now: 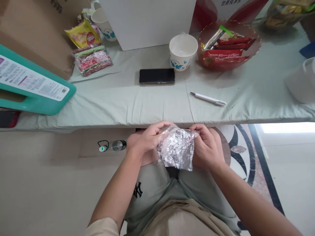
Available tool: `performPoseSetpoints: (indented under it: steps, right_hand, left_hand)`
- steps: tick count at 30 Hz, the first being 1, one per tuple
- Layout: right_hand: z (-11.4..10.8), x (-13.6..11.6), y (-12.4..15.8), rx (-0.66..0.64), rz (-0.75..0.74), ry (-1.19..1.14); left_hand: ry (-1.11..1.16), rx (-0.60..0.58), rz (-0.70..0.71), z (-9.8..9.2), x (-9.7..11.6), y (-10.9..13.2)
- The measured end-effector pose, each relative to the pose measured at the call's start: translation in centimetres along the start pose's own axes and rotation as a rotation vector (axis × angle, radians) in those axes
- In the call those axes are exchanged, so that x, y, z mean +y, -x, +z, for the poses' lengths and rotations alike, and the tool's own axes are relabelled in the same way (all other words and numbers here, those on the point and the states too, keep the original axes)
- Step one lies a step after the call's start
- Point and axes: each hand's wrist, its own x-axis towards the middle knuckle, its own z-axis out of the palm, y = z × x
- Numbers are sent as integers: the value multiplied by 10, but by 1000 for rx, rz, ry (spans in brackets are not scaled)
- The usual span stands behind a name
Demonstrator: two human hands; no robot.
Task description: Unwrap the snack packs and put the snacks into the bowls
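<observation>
A crinkled clear plastic bag (177, 147) hangs between my two hands, above my lap and just in front of the table edge. My left hand (155, 135) pinches its upper left side, thumb and fingers closed on the film. On the other side, my right hand (206, 144) grips the bag's upper right corner between thumb and fingertips. The film is shiny and wrinkled; whether anything lies inside cannot be made out.
On the cloth-covered table (157, 105) lie a black phone (157, 76) and a white pen (208, 98). Behind them stand a paper cup (182, 54) and a red bowl (223, 64) of wrapped snacks. Snack packets (92, 60) and a green container (52, 101) occupy the left. A bottle (119, 145) is on the floor.
</observation>
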Motion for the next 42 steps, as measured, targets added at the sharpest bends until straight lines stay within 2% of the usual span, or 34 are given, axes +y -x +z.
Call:
performPoseSetpoints:
  steps: [3, 6, 9, 11, 14, 17, 22, 25, 28, 32, 35, 38, 40, 42]
  right_hand:
    - [-2, -1, -3, 56, 99, -170]
    - [-2, 1, -6, 20, 231, -374]
    - [0, 3, -6, -27, 262, -428]
    - [1, 5, -6, -71, 283, -446]
    - [1, 8, -6, -82, 315, -484]
    - [-2, 11, -7, -5, 278, -444]
    - [-7, 15, -7, 51, 210, -268]
    - [-9, 23, -6, -31, 28, -91]
    - [-9, 33, -6, -131, -167, -32]
    - [-9, 38, -9, -92, -296, 34]
    - [-7, 34, -11, -90, -282, -42]
    - [-2, 28, -9, -112, -204, -132]
    - [3, 26, -7, -65, -136, -124]
    - [7, 26, -5, 7, -77, -90]
  left_hand:
    - [110, -96, -47, -1, -2, 2]
    - [166, -158, -61, 0, -3, 4]
    - [127, -213, -36, 3, -1, 3]
    - [60, -211, -24, 7, 2, 0]
    - [-14, -139, -27, 12, 6, -7]
    - [12, -67, -36, 15, 5, -11]
    - [86, -58, -54, 11, -3, -11]
    - [85, 8, 17, 8, -4, -9]
    - [37, 45, 38, 8, -2, -7]
    - [26, 15, 86, 16, 1, -6]
    - [15, -23, 117, 19, 3, -6]
    - [-61, -56, 127, 15, 1, -6]
    - [-116, -13, 126, 10, -4, -5]
    - [-117, 89, 115, 4, -11, -2]
